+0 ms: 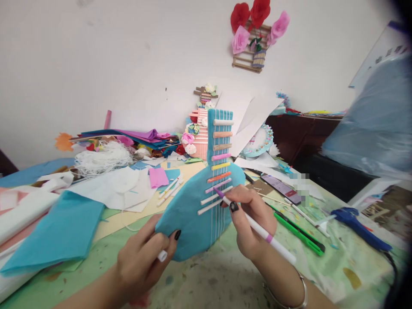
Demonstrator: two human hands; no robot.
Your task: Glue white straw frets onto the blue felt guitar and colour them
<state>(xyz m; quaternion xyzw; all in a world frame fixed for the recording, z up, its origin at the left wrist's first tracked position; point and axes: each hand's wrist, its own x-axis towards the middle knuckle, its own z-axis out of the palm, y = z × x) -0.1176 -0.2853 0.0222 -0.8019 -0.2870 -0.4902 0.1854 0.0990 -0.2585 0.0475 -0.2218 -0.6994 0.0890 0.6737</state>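
Observation:
A blue paper-covered craft lute [189, 206] stands upright before me, with white strings down its front and short coloured sticks across them. My left hand [148, 253] grips its lower left edge between thumb and fingers. A white cylindrical piece, apparently a pen cap [162, 255], pokes out of the same hand. In my right hand [254, 214] is a white felt-tip pen [270, 240] with a purple tip and band. That tip touches or nearly touches a purple-tinted stick [218, 186] on the lute. The sticks above are coloured; the lower two look white.
On the right lie a green utility knife [299, 234], a blue glue gun [363, 227] and a phone [280, 188]. Blue paper [61, 231] and a tangle of white string [101, 159] are at left. More felt-tip pens [170, 191] rest behind the lute. Paper flowers [254, 25] hang on the wall.

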